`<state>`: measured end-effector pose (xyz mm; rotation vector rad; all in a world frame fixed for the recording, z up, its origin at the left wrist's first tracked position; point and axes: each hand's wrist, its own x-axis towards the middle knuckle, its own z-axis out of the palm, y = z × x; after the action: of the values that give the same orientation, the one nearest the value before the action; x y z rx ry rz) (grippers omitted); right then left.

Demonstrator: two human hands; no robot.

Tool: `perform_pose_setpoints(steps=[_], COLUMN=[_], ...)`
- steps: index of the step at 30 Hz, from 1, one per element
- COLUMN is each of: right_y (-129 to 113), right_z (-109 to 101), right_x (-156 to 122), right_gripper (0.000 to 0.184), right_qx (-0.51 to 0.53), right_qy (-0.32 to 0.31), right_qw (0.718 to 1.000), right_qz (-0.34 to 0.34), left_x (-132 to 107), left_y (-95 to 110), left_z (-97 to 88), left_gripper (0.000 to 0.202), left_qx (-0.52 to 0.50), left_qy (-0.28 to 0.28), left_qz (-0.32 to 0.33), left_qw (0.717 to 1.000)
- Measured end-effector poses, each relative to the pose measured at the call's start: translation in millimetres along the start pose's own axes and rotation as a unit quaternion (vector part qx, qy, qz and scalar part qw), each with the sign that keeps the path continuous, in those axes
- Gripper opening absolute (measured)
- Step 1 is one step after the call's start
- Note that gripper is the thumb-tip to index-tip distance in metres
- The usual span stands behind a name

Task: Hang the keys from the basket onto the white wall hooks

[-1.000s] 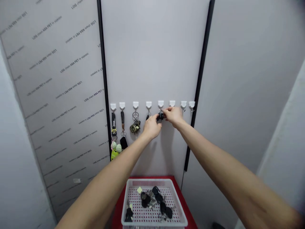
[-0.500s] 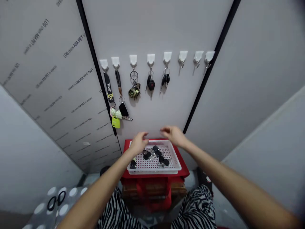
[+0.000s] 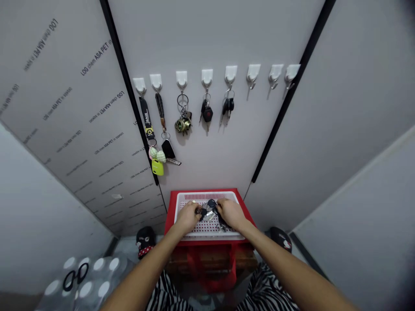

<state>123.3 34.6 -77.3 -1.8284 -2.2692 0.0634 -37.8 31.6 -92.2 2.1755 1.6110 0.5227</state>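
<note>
Both of my hands are down in the white plastic basket (image 3: 238,199), among black-headed keys. My left hand (image 3: 188,217) pinches the edge of a bunch of keys (image 3: 203,213) on the left of the pile. On the other side, my right hand (image 3: 231,213) has its fingers curled at a second bunch of keys (image 3: 212,203), with thumb and fingertips closed on its edge. Metal key blades lie between the two hands. More dark keys (image 3: 221,222) rest partly hidden below my right hand.
The basket stands on a red bag (image 3: 169,216). On the wall ahead is a row of white hooks (image 3: 181,78); some hold key bunches (image 3: 207,113), the rightmost hooks (image 3: 275,74) hold none. Shrink-wrapped bottles (image 3: 86,289) stand at lower left, a shoe (image 3: 280,238) at right.
My hands have come down from above the basket's far rim into it and closed at the keys. The view has shifted slightly; the hanging keys are the same.
</note>
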Motion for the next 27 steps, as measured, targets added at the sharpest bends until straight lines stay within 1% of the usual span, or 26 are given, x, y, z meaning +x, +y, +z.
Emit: perform_pose_setpoints(steps=[3,6,9,11,13,16,17,19,20,22,24,25,27], right_y=[3,5,6,6,7,10,11,12,13,13,13,12,11], right_z=[-7,-22,-43,-57,-69,-82,-85,-89,-90,-92,-94,-94,-95], right_x=[1,3,3,2,2,3,4,4,5,5,5,6,6], right_gripper=[0.021,0.021,0.021,0.021,0.022,0.023,0.023,0.023,0.023,0.021,0.02,0.021,0.021], right_qx=[0.054,0.13,0.204,0.241,0.267,0.314,0.333,0.36,0.369,0.381,0.412,0.44,0.506], right_qy=[0.0,0.008,0.037,0.056,0.072,0.077,0.073,0.06,0.055,0.055,0.057,0.055,0.046], right_qw=[0.999,0.991,0.977,0.966,0.958,0.944,0.939,0.929,0.926,0.922,0.909,0.896,0.861], right_qz=[0.005,-0.011,-0.052,-0.072,-0.074,-0.056,-0.053,-0.051,-0.053,-0.051,-0.038,-0.025,0.008], left_x=[-1,-1,4,10,17,24,25,24,23,21,20,20,20], left_y=[-1,4,17,30,45,66,72,81,84,87,86,85,83], left_z=[0.6,-2.4,-9.3,-15.2,-21.3,-29.7,-32.2,-36.8,-39.2,-44.4,-50.4,-53.4,-57.7], left_gripper=[0.019,0.022,0.027,0.03,0.029,0.025,0.026,0.03,0.031,0.03,0.024,0.021,0.022], left_qx=[-0.012,-0.049,-0.133,-0.206,-0.296,-0.429,-0.462,-0.504,-0.513,-0.516,-0.514,-0.519,-0.543], left_qy=[0.014,0.048,0.079,0.083,0.049,-0.032,-0.046,-0.049,-0.051,-0.065,-0.083,-0.09,-0.1], left_qz=[-0.001,0.008,0.021,0.033,0.042,0.026,0.021,0.026,0.032,0.031,0.005,-0.012,-0.04], left_qw=[1.0,0.998,0.988,0.974,0.953,0.902,0.885,0.862,0.856,0.854,0.854,0.85,0.833])
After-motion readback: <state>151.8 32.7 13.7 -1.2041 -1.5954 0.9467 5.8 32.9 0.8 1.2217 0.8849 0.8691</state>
